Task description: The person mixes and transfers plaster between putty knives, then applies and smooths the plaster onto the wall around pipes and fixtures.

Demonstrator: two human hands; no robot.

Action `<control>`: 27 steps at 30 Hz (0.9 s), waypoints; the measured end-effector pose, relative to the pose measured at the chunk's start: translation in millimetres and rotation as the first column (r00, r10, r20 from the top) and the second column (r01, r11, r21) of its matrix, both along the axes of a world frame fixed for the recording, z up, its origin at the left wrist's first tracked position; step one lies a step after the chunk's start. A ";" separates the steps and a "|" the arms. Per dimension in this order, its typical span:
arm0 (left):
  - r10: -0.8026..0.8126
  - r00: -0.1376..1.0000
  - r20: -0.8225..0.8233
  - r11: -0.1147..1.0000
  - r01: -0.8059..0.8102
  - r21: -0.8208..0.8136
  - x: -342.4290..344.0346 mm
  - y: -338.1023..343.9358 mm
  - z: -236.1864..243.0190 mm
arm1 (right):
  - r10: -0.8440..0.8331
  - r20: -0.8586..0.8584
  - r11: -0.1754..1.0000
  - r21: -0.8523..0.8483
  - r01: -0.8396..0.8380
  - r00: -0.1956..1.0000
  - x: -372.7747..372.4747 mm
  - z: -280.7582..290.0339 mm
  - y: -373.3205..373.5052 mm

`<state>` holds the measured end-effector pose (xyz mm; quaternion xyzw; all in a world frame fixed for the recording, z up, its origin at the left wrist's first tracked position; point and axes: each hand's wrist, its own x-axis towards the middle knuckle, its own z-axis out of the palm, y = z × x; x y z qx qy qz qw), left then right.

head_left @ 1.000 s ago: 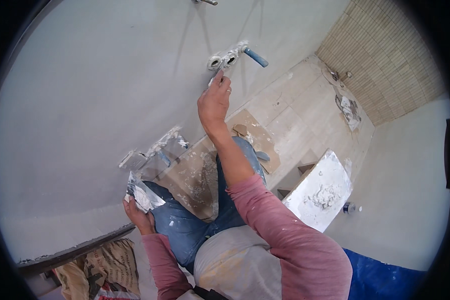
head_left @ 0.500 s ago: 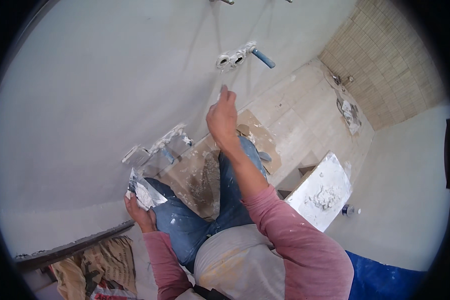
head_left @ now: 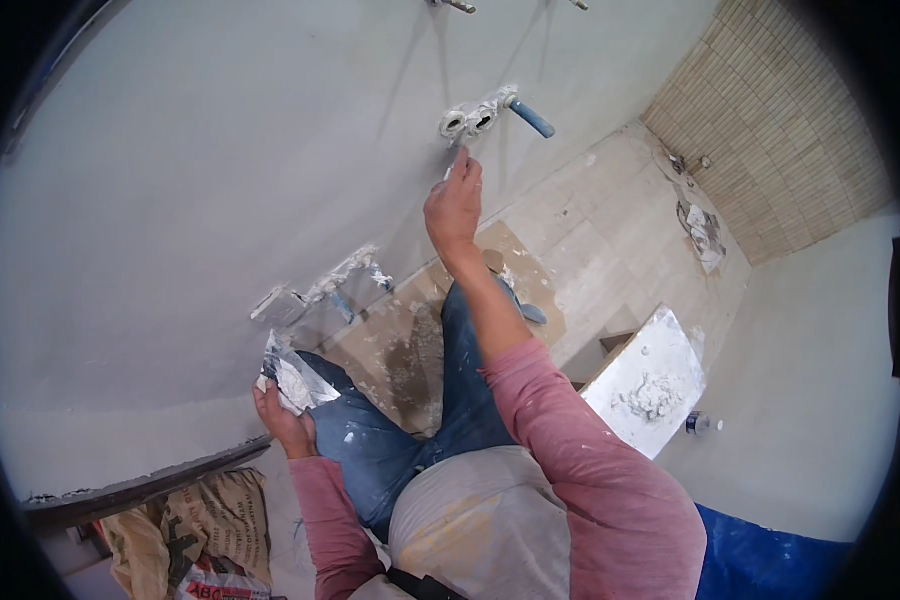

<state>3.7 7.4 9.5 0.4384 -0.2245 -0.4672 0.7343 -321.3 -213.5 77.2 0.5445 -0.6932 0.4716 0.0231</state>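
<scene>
My right hand (head_left: 453,212) is raised to the wall, its fingers closed round a small, thin spatula-like tool (head_left: 460,146) that they mostly hide. The tool's tip is at the lower edge of two round outlet holes (head_left: 468,122) ringed with rough white plaster. It looks close to the wall, though I cannot tell whether it touches. Down at the left, over my left knee, my left hand (head_left: 288,420) grips the edge of a shiny metal plate (head_left: 282,352). A lump of white plaster (head_left: 295,385) lies on that plate.
A blue pipe stub (head_left: 530,118) juts out beside the holes. Lower on the wall is another rough plaster patch (head_left: 335,280). To my right stands a white board (head_left: 620,415) bearing a plaster heap, with a bottle (head_left: 703,424) next to it. Paper sacks (head_left: 220,520) lie at lower left.
My right hand has moved slightly up toward the holes, bringing the tool to their lower edge. My left hand keeps its hold on the metal plate, and the view has shifted a little.
</scene>
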 end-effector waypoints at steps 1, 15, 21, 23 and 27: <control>-0.002 1.000 -0.001 1.000 0.002 -0.001 -0.7 -0.4 0.0 | -0.027 -0.012 1.000 -0.003 0.027 1.000 4.4 -2.3 -2.7; 0.013 1.000 0.014 1.000 -0.014 0.023 -7.9 1.9 12.2 | 0.245 0.179 0.969 -0.077 -0.235 0.953 15.4 -13.3 56.0; -0.027 0.999 0.021 1.000 0.027 -0.009 -6.9 1.2 7.8 | 0.106 0.069 0.983 -0.157 -0.095 0.992 -14.5 -1.7 20.2; -0.016 1.000 0.022 1.000 0.016 -0.003 -5.9 1.0 7.1 | 0.095 0.069 0.986 -0.144 -0.085 0.993 -15.5 1.0 14.0; 0.001 1.000 0.004 1.000 -0.001 0.004 -4.6 2.3 7.9 | 0.077 0.054 0.996 -0.059 -0.074 0.996 -13.1 2.0 7.7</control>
